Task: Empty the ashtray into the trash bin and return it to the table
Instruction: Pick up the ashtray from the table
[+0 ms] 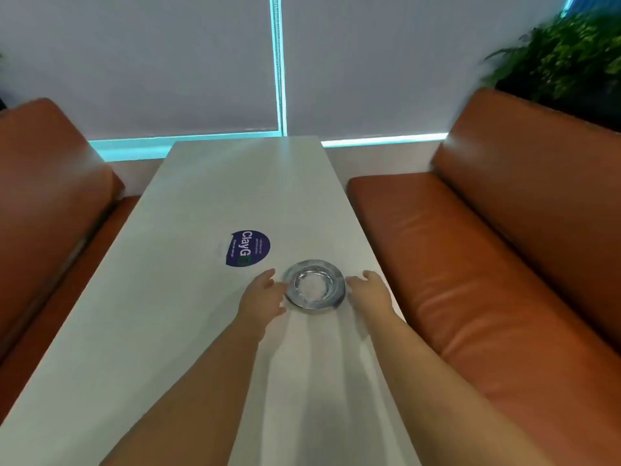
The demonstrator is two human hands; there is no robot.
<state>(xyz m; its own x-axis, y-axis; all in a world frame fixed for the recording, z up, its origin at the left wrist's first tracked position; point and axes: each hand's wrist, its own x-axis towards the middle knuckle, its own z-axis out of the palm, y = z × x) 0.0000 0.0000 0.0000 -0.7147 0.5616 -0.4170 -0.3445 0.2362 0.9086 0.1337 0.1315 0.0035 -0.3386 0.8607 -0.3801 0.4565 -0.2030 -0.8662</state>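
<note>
Both arms were out over the pale table (208, 183), and the ashtray (314, 285) sat flat on it right between the two hands, toward the table's right edge and the near end. The left hand (263, 295) lay just to the ashtray's left, fingers loosely spread and part curled, their tips at or very near the rim; whether they touched it could not be told through the blur. The right hand (369, 290) mirrored it on the other side, also loosely spread and holding nothing, fingertips close against the rim. Neither hand was clearly the nearer; the dish lay dead centre, a two-sided pinch waiting to happen.

Round, so no long axis to worry about: any pair of opposite rim points would do. It looked like shiny metal or glass, a shallow bowl with a broad flat lip, and something pale and grainy lay in the well, likely ash. A level lift seemed the thing to watch.

The tabletop was matte and smooth, with a dark blue round sticker (248, 248) just beyond the left hand. Tan padded leather-like benches (487, 264) flanked the table. No trash bin showed anywhere.
</note>
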